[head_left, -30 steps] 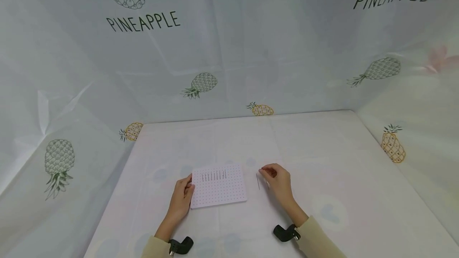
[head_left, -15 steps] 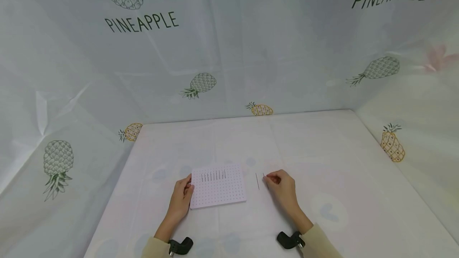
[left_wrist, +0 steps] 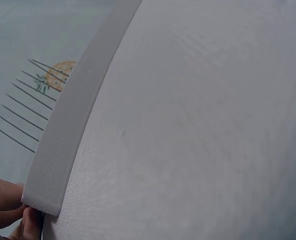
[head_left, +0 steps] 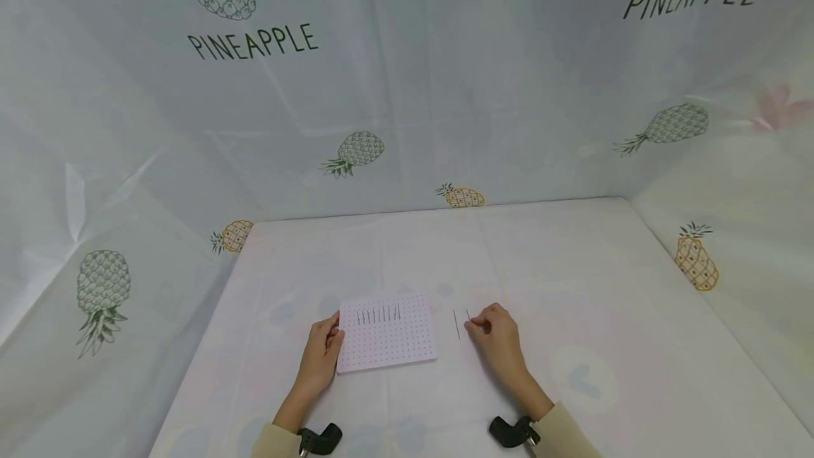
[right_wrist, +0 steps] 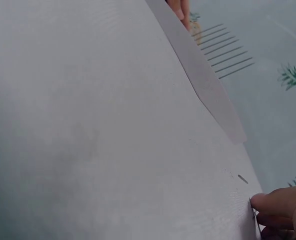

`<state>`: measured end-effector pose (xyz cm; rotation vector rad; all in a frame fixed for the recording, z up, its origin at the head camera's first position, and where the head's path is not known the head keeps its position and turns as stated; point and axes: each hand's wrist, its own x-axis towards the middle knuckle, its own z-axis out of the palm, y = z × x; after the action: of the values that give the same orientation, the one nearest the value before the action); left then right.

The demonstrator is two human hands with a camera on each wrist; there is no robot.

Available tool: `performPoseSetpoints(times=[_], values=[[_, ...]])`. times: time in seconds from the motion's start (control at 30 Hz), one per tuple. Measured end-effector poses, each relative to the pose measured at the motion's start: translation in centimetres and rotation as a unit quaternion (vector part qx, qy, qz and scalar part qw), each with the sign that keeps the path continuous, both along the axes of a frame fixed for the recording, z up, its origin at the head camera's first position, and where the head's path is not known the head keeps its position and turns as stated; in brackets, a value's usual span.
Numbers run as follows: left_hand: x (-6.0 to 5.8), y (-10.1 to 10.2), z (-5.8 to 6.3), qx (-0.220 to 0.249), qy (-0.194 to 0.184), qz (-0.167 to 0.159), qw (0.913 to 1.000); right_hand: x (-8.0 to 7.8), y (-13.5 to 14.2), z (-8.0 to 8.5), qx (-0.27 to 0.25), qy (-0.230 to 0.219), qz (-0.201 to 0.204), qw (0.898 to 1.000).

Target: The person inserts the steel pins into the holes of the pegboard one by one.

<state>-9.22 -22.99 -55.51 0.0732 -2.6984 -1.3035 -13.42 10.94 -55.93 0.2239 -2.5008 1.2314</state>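
Observation:
A white pegboard [head_left: 388, 348] with a grid of small holes lies on the table, and several thin dark metal pins [head_left: 378, 313] stand in a row near its far side. My left hand [head_left: 318, 355] grips the board's left edge; in the left wrist view its fingers [left_wrist: 5, 202] are at the board's corner. To the right of the board, my right hand [head_left: 504, 348] pinches a loose pin [head_left: 468, 314] between thumb and fingertips, one end sticking out beyond them. Another pin [head_left: 456, 324] lies on the table between the board and that hand.
A pale cloth covers the table [head_left: 547, 253]. Behind and beside it hangs a white curtain [head_left: 509, 90] printed with pineapples. A black wrist camera [head_left: 321, 439] is strapped to the left wrist, and another black camera [head_left: 509, 432] to the right.
My right hand has shifted slightly right and toward me, its fingertips now at the nearer part of the right-hand pin. The left hand and the board have stayed put.

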Motion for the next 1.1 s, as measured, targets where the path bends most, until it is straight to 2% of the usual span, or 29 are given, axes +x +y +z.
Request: performPoseSetpoints(times=[0.37,0.7,0.93,1.1], values=[[0.2,-0.2,-0.2,-0.004,-0.006,0.0,1.0,-0.1,-0.4,-0.1,-0.004,-0.019,0.002,1.0],[0.2,0.1,0.0,-0.001,-0.01,0.002,1.0,0.0,-0.8,-0.5,-0.005,-0.009,-0.023,1.0],[0.1,0.0,0.0,0.002,-0.001,-0.001,1.0,0.1,-0.6,0.5,-0.036,-0.034,-0.041,0.998],[0.1,0.0,0.1,-0.001,0.001,-0.002,1.0,-0.3,-0.2,1.1,-0.049,-0.05,-0.031,0.997]])
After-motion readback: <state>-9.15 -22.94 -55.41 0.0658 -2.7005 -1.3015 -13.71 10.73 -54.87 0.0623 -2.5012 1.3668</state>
